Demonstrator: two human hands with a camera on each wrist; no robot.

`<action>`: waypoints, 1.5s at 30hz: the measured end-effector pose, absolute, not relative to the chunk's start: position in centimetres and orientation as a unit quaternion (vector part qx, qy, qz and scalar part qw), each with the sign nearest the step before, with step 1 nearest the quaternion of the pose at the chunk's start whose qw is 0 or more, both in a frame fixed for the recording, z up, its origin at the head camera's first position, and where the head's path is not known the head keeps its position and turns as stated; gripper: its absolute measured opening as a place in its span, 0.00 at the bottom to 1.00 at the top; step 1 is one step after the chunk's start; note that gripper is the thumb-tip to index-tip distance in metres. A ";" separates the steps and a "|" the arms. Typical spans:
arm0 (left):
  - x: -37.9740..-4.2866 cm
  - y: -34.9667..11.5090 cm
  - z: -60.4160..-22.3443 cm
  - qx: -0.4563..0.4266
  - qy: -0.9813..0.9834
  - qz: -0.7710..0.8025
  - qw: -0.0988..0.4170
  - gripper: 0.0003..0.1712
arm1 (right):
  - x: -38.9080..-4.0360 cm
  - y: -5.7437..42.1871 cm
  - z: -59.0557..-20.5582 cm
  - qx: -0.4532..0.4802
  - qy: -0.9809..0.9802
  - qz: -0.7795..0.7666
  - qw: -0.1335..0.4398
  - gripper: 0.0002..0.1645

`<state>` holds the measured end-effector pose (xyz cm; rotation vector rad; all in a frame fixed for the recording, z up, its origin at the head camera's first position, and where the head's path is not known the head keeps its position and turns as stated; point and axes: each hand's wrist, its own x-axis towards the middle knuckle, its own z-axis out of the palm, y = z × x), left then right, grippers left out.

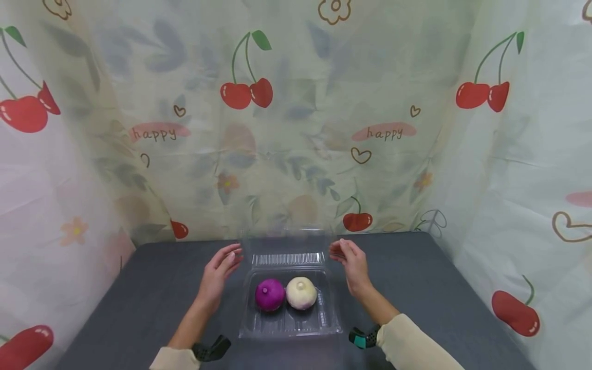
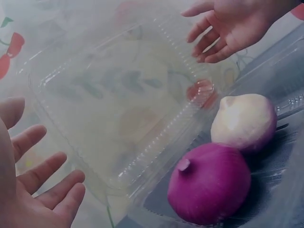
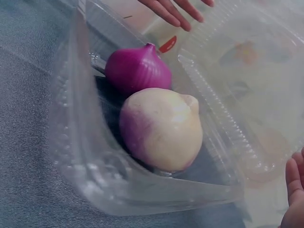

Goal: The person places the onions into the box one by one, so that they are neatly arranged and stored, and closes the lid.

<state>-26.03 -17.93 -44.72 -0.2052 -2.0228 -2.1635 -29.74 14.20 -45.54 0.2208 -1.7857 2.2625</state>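
A clear plastic clamshell box [image 1: 291, 333] lies on the table with its lid [image 2: 99, 142] raised at the far side. Inside the box, a purple onion [image 1: 270, 295] sits on the left, close beside a white turnip [image 1: 301, 293] with a purple flank. My left hand [image 1: 217, 277] is held at the left of the lid, fingers spread and relaxed, nothing in it. On the opposite side, my right hand [image 1: 355, 267] faces inward near the lid's right edge, its fingers loosely bent and holding nothing.
The table [image 1: 152, 293] has a dark grey cover. Behind it and along both sides hangs a pale curtain [image 1: 296, 128] printed with cherries, hearts and leaves. Dark bands [image 1: 211, 349] circle both wrists below light sleeves.
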 end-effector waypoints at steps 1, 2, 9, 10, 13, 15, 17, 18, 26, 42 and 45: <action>-26.0 -17.9 -44.8 -0.073 -0.676 -0.728 0.088 0.23 | -29.8 14.2 -45.7 0.077 -0.611 0.777 0.128 0.24; -26.0 -17.9 -44.8 -0.075 -0.675 -0.728 0.090 0.24 | -30.1 14.3 -46.2 0.077 -0.609 0.778 0.132 0.24; -25.9 -17.9 -45.0 -0.080 -0.658 -0.742 0.098 0.26 | -30.6 14.1 -46.7 0.077 -0.604 0.777 0.157 0.25; -25.9 -17.9 -45.0 -0.078 -0.658 -0.742 0.097 0.26 | -30.7 14.1 -46.8 0.076 -0.600 0.780 0.159 0.25; -25.9 -17.8 -45.1 -0.073 -0.666 -0.736 0.094 0.28 | -30.8 14.0 -46.9 0.075 -0.585 0.791 0.163 0.24; -25.9 -17.8 -45.3 -0.070 -0.667 -0.736 0.094 0.29 | -30.9 14.0 -47.0 0.075 -0.580 0.794 0.164 0.23; -26.0 -17.8 -45.5 -0.070 -0.665 -0.737 0.094 0.29 | -30.9 14.0 -47.1 0.073 -0.581 0.794 0.166 0.21; -26.0 -17.8 -45.6 -0.069 -0.665 -0.738 0.096 0.29 | -30.9 14.0 -47.2 0.071 -0.583 0.792 0.167 0.20; -26.0 -17.6 -46.6 -0.066 -0.661 -0.740 0.101 0.25 | -30.5 14.0 -47.7 0.042 -0.629 0.755 0.180 0.17; -24.3 -17.1 -48.8 -0.057 -0.701 -0.700 0.128 0.19 | -29.3 13.6 -49.2 0.004 -0.691 0.698 0.188 0.12; -24.1 -17.1 -49.4 -0.039 -0.726 -0.675 0.123 0.19 | -29.0 13.6 -49.4 -0.006 -0.694 0.697 0.182 0.12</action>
